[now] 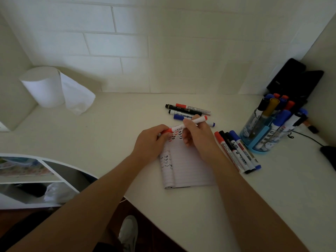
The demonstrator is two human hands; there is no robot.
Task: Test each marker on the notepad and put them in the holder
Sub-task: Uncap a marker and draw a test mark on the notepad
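Observation:
A white marker with red ends point(189, 123) lies across both hands above the lined notepad point(189, 166). My left hand point(151, 140) grips its red cap end, and my right hand point(197, 131) holds the white barrel. Small red and dark check marks show on the notepad's top edge, between my hands. A blue holder point(261, 140) at the right has several markers standing in it. Several markers point(236, 151) lie in a row between notepad and holder. More markers point(187, 110) lie beyond my hands.
A paper towel roll point(45, 86) stands at the back left. Black objects point(294, 79) lean in the right corner behind the holder, and a black cable point(309, 137) runs along the right. A white shelf unit point(36, 179) sits below the desk's left edge.

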